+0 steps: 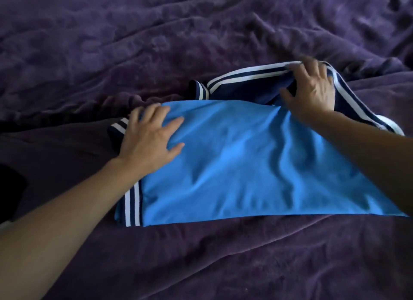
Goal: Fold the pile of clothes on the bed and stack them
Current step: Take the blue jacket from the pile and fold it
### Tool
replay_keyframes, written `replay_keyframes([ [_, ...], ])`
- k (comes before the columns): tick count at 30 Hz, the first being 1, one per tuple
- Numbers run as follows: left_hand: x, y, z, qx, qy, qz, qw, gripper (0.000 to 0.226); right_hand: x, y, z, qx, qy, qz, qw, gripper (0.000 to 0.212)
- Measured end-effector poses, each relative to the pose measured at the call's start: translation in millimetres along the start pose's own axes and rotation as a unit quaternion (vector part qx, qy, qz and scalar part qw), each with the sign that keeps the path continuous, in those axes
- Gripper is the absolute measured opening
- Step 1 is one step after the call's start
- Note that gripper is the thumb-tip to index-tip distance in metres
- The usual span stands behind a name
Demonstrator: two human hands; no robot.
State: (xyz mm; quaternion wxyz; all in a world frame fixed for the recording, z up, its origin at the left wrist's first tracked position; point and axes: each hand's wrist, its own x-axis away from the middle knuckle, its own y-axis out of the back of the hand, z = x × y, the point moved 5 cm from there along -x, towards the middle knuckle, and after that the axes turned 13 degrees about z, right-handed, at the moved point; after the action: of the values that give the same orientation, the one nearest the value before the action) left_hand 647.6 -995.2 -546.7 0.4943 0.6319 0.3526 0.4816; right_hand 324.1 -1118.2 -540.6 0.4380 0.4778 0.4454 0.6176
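A bright blue shirt (245,161) with navy and white striped trim lies partly folded on the purple bed, its blue body facing up. My left hand (149,138) presses flat on the shirt's left edge, fingers spread. My right hand (312,89) rests on the navy striped collar part (245,85) at the shirt's far right, fingers curled over the striped edge. A striped sleeve cuff (133,205) shows at the near left corner.
A rumpled purple blanket (156,42) covers the whole bed around the shirt. A dark garment (55,161) lies flat to the left, under my left forearm. A black patch (11,188) sits at the left edge.
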Motion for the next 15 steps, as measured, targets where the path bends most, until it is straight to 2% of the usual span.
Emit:
replay_keyframes([
  [2, -6, -18, 26, 0.016, 0.097, 0.093, 0.991, 0.041, -19, 1, -13, 0.012, -0.035, 0.031, 0.999, 0.073],
  [4, -20, -20, 49, 0.058, 0.177, 0.123, 0.975, 0.034, -35, -1, -32, 0.006, -0.095, 0.074, 0.993, 0.089],
  [5, -31, -16, 53, 0.088, 0.190, 0.114, 0.971, 0.032, -40, -1, -39, 0.001, -0.120, 0.090, 0.989, 0.094],
  [7, -62, 0, 46, 0.179, 0.197, 0.043, 0.963, 0.032, -45, 0, -52, -0.019, -0.155, 0.118, 0.981, 0.098],
  [8, -78, 7, 38, 0.263, 0.214, 0.015, 0.941, 0.035, -46, 1, -57, -0.034, -0.162, 0.133, 0.977, 0.098],
  [9, -92, 10, 27, 0.355, 0.239, 0.019, 0.904, 0.038, -44, 2, -62, -0.050, -0.164, 0.147, 0.974, 0.097],
  [11, -114, -1, 1, 0.481, 0.281, 0.095, 0.825, 0.049, -36, 6, -73, -0.049, -0.166, 0.170, 0.970, 0.091],
  [12, -121, -10, -14, 0.507, 0.281, 0.123, 0.805, 0.052, -30, 8, -81, -0.029, -0.166, 0.176, 0.970, 0.086],
  [13, -125, -12, -24, 0.512, 0.281, 0.105, 0.805, 0.044, -23, 11, -90, -0.009, -0.168, 0.172, 0.971, 0.077],
  [15, -129, 0, -26, 0.524, 0.288, -0.006, 0.802, 0.034, -9, 20, -109, -0.009, -0.181, 0.121, 0.976, 0.053],
])
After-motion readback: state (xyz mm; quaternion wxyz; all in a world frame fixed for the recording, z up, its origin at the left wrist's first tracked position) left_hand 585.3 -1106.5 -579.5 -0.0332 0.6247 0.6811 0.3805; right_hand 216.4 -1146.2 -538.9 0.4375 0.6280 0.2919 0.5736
